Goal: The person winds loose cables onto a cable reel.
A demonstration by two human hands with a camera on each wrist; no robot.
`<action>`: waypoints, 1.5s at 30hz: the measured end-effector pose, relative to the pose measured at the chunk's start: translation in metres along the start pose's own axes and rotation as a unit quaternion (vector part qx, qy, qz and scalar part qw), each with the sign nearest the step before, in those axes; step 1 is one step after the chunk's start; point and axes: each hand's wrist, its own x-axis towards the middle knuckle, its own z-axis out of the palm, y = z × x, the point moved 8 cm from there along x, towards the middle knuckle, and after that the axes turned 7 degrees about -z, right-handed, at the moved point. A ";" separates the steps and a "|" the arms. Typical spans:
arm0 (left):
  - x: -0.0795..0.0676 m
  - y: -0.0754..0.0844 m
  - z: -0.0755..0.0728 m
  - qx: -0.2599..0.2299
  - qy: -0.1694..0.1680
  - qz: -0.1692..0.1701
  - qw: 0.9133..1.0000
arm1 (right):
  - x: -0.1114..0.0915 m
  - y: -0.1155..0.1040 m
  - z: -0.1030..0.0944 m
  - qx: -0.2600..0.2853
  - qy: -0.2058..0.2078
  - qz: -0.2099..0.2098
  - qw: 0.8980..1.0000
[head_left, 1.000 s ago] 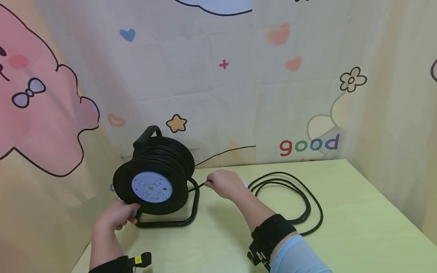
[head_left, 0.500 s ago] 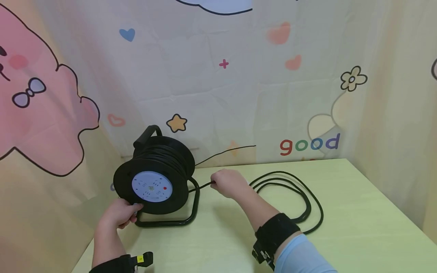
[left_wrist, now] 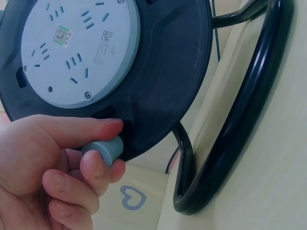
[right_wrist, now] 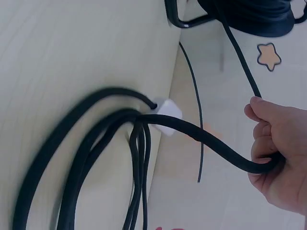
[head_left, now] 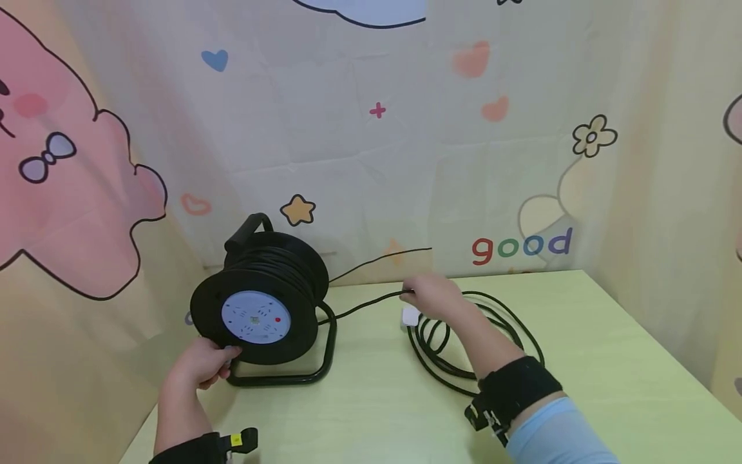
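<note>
A black cable reel [head_left: 255, 309] with a pale socket disc [head_left: 256, 317] stands upright on its tubular frame [head_left: 278, 380] at the table's left. At its lower rim my left hand [head_left: 203, 364] pinches a small grey-blue crank knob [left_wrist: 109, 149] between thumb and fingers. My right hand [head_left: 437, 296] grips the black cable [head_left: 371, 301], which runs from the reel into my curled fingers. Out of that hand the cable drops to a loose coil [right_wrist: 100, 129] on the table. A white plug [head_left: 409, 316] lies at the coil's left edge, below my right hand.
The pale green table [head_left: 371, 412] carries the reel and the coil. A printed curtain [head_left: 348, 129] hangs right behind the back edge. The reel's black carrying handle [head_left: 248, 232] rises above the drum.
My right hand has moved right and slightly up, away from the reel, drawing a longer stretch of cable out between them. The plug now shows clearly. My left hand stays at the knob.
</note>
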 end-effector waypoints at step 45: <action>0.002 -0.003 -0.002 -0.007 -0.002 0.004 1.000 | -0.118 0.119 -0.038 0.196 0.289 0.129 0.928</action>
